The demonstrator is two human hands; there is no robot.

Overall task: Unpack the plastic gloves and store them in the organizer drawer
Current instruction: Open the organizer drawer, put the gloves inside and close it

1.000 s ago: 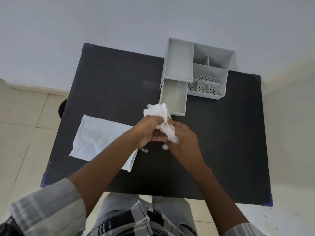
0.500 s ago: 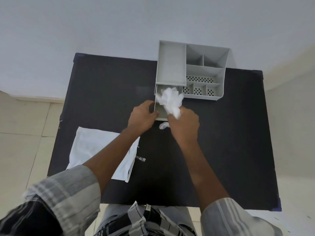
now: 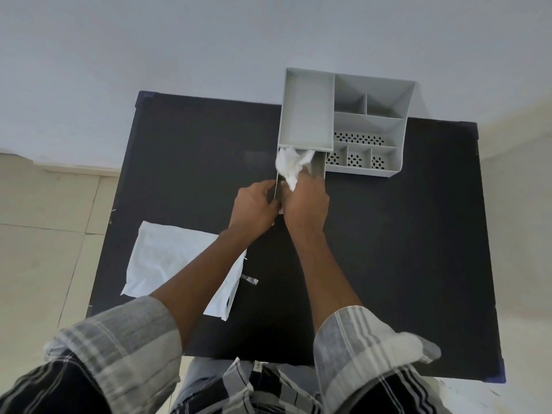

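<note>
A crumpled bunch of white plastic gloves point(image 3: 289, 167) lies in the pulled-out drawer point(image 3: 318, 166) of the grey organizer point(image 3: 307, 109) at the table's far edge. My right hand point(image 3: 306, 203) is over the drawer's near end, fingers curled on the gloves and pressing them down. My left hand point(image 3: 254, 209) grips the drawer's left front corner. The drawer's near end is hidden by both hands.
The empty white packaging bag point(image 3: 167, 258) lies flat at the near left of the black table point(image 3: 403, 249), partly under my left forearm. A small clear torn strip point(image 3: 250, 279) sits beside it. The organizer's open compartments point(image 3: 369, 127) stand to the right of the drawer.
Both hands moved away from me to the drawer. The gloves went from above the drawer's front down into it. My left hand let go of the gloves and took the drawer's corner.
</note>
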